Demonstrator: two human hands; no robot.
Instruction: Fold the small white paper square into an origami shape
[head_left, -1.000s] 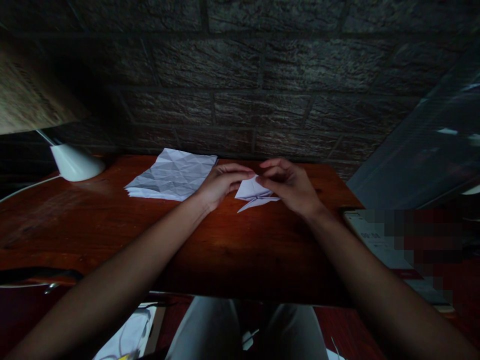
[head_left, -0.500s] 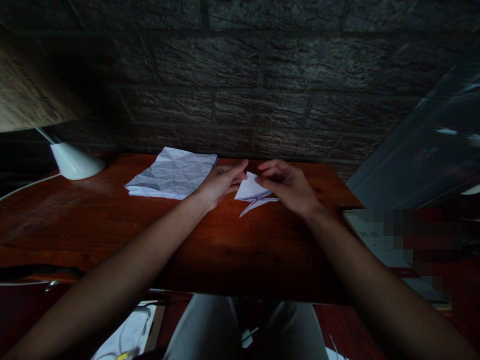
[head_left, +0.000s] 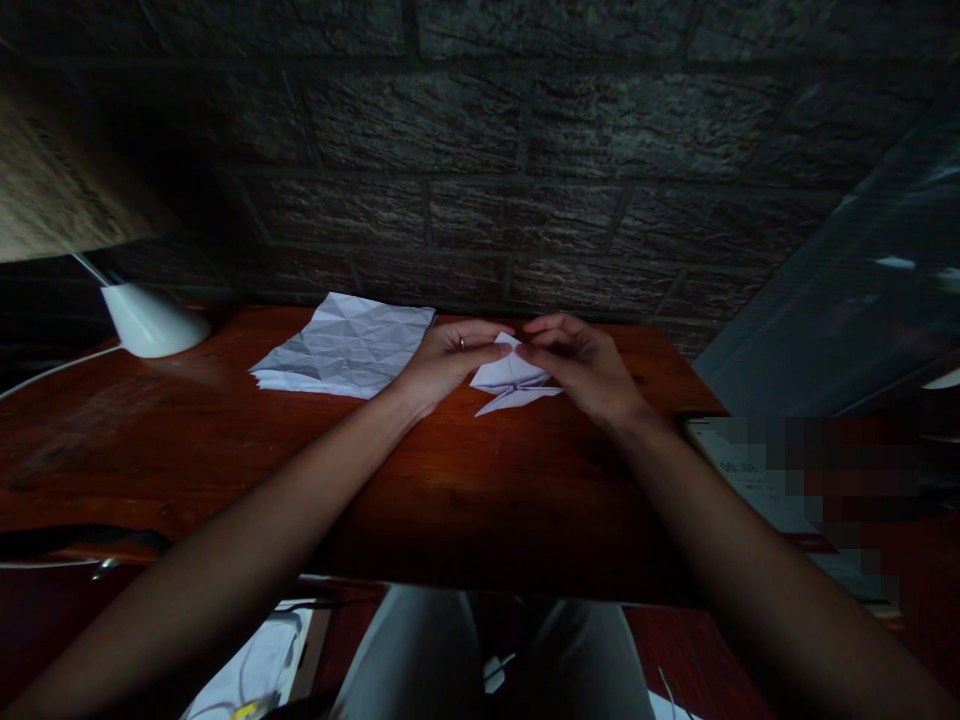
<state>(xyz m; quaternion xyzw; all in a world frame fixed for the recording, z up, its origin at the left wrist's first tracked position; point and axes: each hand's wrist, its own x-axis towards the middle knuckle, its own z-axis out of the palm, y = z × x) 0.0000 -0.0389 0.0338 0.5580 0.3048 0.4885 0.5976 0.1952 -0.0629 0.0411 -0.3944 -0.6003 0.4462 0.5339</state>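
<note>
Item one: a small white folded paper [head_left: 499, 374], on or just above the wooden desk [head_left: 480, 490], between the two hands. Its pointed top stands higher than half a second ago, and its long lower flap, which then slanted steeply down, now lies flatter, its tip drawn up a little.

Item two: the left hand [head_left: 450, 362], bare but for a ring [head_left: 462, 343]. Its thumb, lifted off before, is now down at the paper's upper left edge, the fingers reaching behind; thumb and fingers pinch the paper near its peak.

Item three: the right hand [head_left: 585, 368]. Thumb tip against the paper's upper right side, a touch higher than before; forefinger curved and clear of the thumb. Whether the other fingers close on the paper from behind cannot be told.

Item four: a stack of creased white sheets [head_left: 345, 345], just beside the left hand, on its outer side; unchanged.

Item five: a lamp with a white base [head_left: 154, 320] at the desk's left end, upright, also unchanged.

Item six: a dark brick wall [head_left: 472, 130] behind the desk.

Item seven: pale-clad knees [head_left: 412, 650], below the desk's near edge.
</note>
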